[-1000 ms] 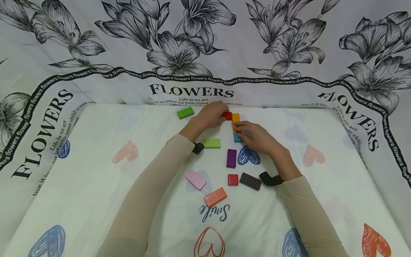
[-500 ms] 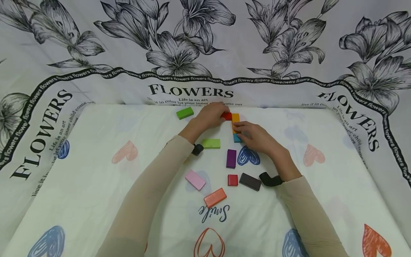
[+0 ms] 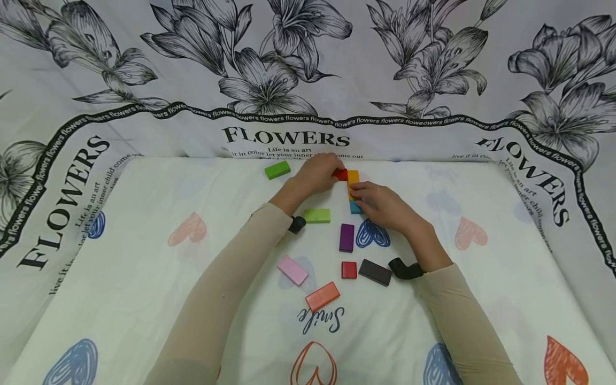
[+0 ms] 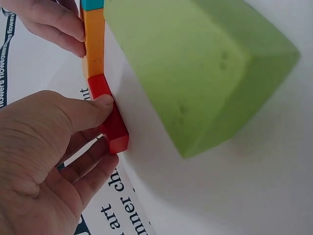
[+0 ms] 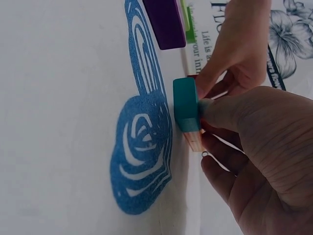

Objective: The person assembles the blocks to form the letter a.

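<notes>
My left hand [image 3: 315, 174] pinches a small red block [image 4: 108, 110], its thumb on the near face and fingers behind and at the end. One end of that block meets an orange block [image 3: 353, 179], and beyond the orange one a teal block [image 5: 186, 103] forms the other end of the bent row. My right hand [image 3: 385, 206] holds the orange block with curled fingers, its thumb close beside the teal block; part of this grip is hidden. A light green block [image 4: 195, 63] looms large before the left wrist.
Toward me lie a purple block [image 3: 346, 238], a red square block [image 3: 348, 270], a black block [image 3: 375, 272], a pink block [image 3: 292, 270] and an orange-red block [image 3: 323, 296]. A green block [image 3: 277, 169] sits far left. The patterned cloth [image 3: 120, 299] runs underneath.
</notes>
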A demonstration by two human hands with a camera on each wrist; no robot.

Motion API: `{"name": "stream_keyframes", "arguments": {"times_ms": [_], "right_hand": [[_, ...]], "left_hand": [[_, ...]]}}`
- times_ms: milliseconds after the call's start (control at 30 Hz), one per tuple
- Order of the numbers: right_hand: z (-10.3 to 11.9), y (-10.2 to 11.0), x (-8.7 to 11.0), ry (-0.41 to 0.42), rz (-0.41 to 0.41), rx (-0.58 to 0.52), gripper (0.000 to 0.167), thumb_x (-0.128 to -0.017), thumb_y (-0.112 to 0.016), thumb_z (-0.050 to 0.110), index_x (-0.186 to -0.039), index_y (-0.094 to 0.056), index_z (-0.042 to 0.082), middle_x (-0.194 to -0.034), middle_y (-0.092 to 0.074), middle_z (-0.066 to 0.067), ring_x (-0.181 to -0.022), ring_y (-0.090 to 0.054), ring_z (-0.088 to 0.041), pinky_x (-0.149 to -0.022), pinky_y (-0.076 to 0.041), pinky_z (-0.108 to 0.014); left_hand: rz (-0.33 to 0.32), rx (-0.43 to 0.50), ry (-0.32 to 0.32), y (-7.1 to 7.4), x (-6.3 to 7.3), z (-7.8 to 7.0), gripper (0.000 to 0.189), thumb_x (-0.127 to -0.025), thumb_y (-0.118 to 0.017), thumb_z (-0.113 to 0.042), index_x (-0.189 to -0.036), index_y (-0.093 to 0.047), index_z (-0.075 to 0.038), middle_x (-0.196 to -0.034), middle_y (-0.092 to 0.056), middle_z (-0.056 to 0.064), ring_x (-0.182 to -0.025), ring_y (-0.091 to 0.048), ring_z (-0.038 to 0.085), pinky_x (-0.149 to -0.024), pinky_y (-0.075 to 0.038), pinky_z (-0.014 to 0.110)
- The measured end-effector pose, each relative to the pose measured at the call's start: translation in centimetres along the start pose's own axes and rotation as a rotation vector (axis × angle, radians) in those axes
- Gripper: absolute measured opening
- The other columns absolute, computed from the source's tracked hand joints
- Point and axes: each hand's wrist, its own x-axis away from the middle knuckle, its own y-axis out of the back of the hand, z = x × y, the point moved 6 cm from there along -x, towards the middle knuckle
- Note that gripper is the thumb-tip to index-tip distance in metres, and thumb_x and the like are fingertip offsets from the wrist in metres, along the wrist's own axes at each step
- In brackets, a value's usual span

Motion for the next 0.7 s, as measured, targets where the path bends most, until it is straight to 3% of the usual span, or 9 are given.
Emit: {"name": "stream_keyframes", "arguments": {"times_ms": [700], "right_hand": [[-0.24, 0.1, 0.13, -0.002, -0.005, -0.013, 0.042, -0.106, -0.063, 0.012, -0.147, -0.06, 0.003, -0.159, -0.055, -0.014, -0.153, -0.046, -0.036, -0.126, -0.04, -0.053]], "left_hand": [[-0.024, -0.04, -0.014, 0.1, -0.31, -0.49, 0.034, -0.105, -0.065, -0.018, -0.137, -0.069, -0.009, -0.129, -0.07, 0.01, -0.111, -0.062, 0.024, -0.105, -0.053, 0.036]]}}
